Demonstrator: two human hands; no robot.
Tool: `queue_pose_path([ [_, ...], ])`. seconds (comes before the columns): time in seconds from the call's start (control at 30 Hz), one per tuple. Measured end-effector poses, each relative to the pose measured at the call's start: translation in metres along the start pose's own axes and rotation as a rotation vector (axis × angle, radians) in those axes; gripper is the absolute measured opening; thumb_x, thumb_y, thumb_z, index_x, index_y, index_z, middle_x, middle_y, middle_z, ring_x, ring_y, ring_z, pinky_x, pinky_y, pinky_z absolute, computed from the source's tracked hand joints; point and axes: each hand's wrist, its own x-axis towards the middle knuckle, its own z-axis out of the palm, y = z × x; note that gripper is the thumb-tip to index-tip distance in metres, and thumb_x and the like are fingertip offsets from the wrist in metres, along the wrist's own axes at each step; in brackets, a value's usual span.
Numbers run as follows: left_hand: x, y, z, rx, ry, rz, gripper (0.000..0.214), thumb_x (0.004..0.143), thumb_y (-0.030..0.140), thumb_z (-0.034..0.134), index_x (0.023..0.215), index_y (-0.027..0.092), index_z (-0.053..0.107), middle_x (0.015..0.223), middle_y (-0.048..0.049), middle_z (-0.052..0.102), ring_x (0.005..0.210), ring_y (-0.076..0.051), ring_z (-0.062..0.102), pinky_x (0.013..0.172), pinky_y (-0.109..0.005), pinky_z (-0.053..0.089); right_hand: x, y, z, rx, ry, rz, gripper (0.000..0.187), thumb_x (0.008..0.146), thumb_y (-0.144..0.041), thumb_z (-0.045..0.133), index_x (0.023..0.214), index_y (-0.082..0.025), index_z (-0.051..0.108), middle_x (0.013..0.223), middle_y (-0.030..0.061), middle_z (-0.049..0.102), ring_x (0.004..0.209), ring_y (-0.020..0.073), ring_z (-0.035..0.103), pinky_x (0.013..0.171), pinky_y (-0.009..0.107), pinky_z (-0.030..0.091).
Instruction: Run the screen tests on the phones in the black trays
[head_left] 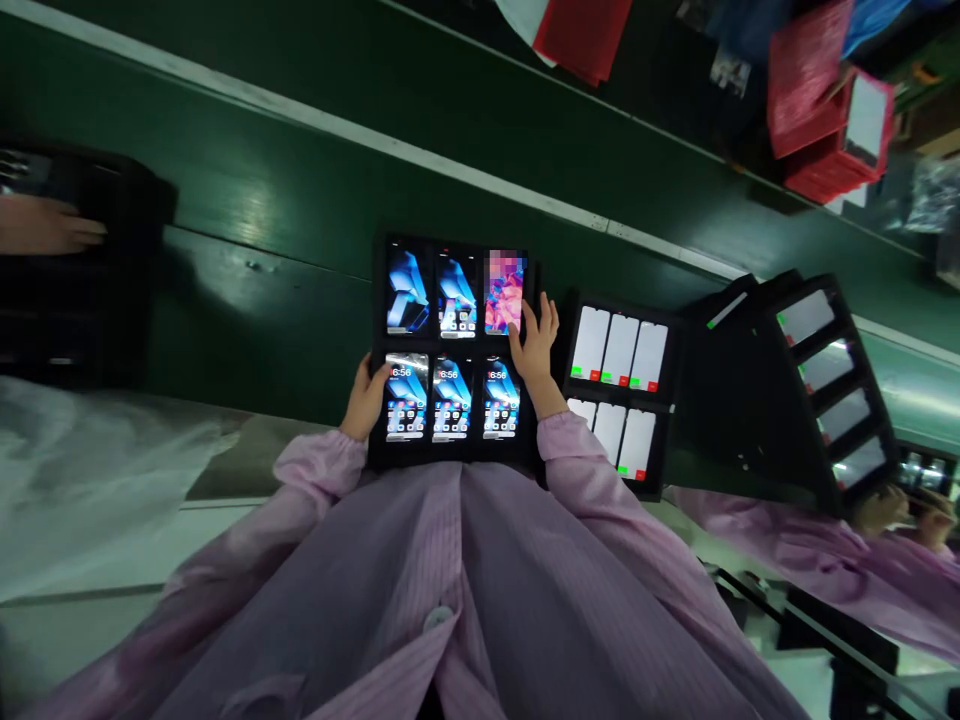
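A black tray [459, 348] in front of me holds two rows of lit smartphones. My left hand [365, 402] is closed on the tray's left edge, its thumb reaching the corner of the lower-left smartphone [406, 405]. At the upper right lies a smartphone with a pink and red screen [504, 300]. My right hand [535, 350] rests over the tray's right side with fingers apart, the thumb at the bottom of that pink screen. Blue patterns light the other screens, and the lower row shows a clock and icons.
Right of my tray, another black tray [673, 408] holds smartphones with white screens. Farther right stands a tilted tray [855, 395] near a co-worker's hands [881, 510]. A co-worker's hand [49, 225] is over dark trays at left. Red bins [836, 130] stand beyond the green bench [300, 190].
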Motion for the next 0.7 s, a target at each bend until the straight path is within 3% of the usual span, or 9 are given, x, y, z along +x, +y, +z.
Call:
queue_pose_path([
  [0.13,-0.018,-0.011,0.001,-0.048,0.032,0.015,0.045,0.09,0.048,0.059,0.129,0.026,0.066,0.134,-0.0093,0.072,0.141,-0.03,0.056,0.124,-0.045,0.037,-0.007,-0.004,-0.006,0.007,-0.017,-0.049,0.048,0.108,-0.048,0.04,0.142,-0.021,0.059,0.165,0.0171,0.04,0.158,0.0339,0.027,0.127,0.065,0.026],
  [0.43,0.004,-0.01,0.009,-0.064,0.018,0.06,0.047,0.086,0.046,0.064,0.128,0.024,0.065,0.138,-0.0121,0.069,0.143,-0.03,0.054,0.125,-0.046,0.036,-0.046,-0.018,-0.023,0.036,-0.043,-0.013,0.042,0.107,-0.045,0.043,0.135,-0.02,0.064,0.163,0.0183,0.043,0.155,0.0346,0.032,0.126,0.065,0.029],
  [0.6,-0.01,0.014,0.009,-0.077,0.097,0.086,0.053,0.087,0.044,0.062,0.132,0.018,0.063,0.146,-0.0171,0.062,0.146,-0.031,0.051,0.127,-0.045,0.034,-0.086,-0.024,-0.035,0.011,0.022,0.028,0.039,0.107,-0.041,0.041,0.132,-0.023,0.065,0.16,0.0162,0.047,0.152,0.0341,0.036,0.124,0.065,0.032],
  [0.67,-0.026,0.03,-0.004,-0.142,0.088,0.198,0.056,0.089,0.047,0.061,0.137,0.02,0.061,0.151,-0.0145,0.058,0.148,-0.032,0.048,0.126,-0.047,0.036,-0.104,-0.028,-0.042,0.011,0.041,0.051,0.038,0.107,-0.04,0.04,0.131,-0.024,0.065,0.158,0.0157,0.048,0.152,0.0339,0.037,0.123,0.065,0.032],
  [0.7,-0.035,0.036,-0.014,-0.192,0.018,0.278,0.057,0.091,0.05,0.059,0.141,0.022,0.059,0.154,-0.0127,0.057,0.147,-0.033,0.049,0.124,-0.05,0.041,-0.113,-0.03,-0.046,0.016,0.047,0.063,0.038,0.107,-0.039,0.04,0.131,-0.024,0.065,0.157,0.0159,0.049,0.151,0.0337,0.038,0.123,0.066,0.032],
])
